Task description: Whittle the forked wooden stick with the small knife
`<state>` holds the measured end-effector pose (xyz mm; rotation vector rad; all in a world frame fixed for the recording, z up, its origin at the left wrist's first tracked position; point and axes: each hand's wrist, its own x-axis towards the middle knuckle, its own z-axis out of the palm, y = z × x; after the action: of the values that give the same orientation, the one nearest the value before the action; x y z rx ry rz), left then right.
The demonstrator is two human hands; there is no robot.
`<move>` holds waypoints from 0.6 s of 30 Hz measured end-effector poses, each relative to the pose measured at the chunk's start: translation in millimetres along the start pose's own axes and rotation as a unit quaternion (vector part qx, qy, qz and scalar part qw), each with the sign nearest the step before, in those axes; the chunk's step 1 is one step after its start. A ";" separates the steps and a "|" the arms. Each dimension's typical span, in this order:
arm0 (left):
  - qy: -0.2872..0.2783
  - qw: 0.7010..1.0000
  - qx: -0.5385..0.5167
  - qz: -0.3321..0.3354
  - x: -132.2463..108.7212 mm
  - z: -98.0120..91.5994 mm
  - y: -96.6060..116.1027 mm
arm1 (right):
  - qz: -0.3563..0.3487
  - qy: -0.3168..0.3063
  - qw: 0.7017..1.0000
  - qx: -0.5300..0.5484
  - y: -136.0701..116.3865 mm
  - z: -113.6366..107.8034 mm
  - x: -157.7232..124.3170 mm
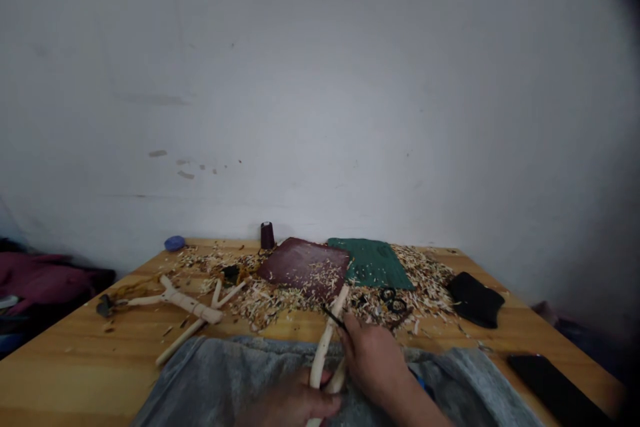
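Note:
A pale, peeled forked stick (323, 347) points up and away from me over the grey cloth (225, 373). My left hand (300, 400), slightly blurred, is closed around its lower part, near the fork. Above and to the right, my right hand (373, 353) is closed on a knife with a thin dark blade (334, 317). The blade lies across the stick near its upper end; the knife's handle is hidden in the fist. Wood shavings (270, 300) lie thick on the table beyond both hands.
Other peeled forked sticks (187, 303) and a hammer-like tool (105, 305) lie left. Maroon sheet (300, 263), green sheet (370, 263), thread cone (267, 235) and purple lid-like disc (175, 243) sit behind. Scissors handles (395, 302), black piece (475, 300) and dark phone-like slab (555, 387) are right.

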<state>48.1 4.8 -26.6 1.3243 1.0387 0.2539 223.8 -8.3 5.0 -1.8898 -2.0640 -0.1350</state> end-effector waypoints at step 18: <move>-0.020 1.000 -0.021 -0.008 2.6 0.3 -3.2 | -0.018 0.008 1.000 0.013 -3.4 -1.6 -2.9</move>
<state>48.6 5.5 -30.6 1.2782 1.0053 0.2341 220.9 -11.9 6.1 -1.8312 -2.0794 -0.1294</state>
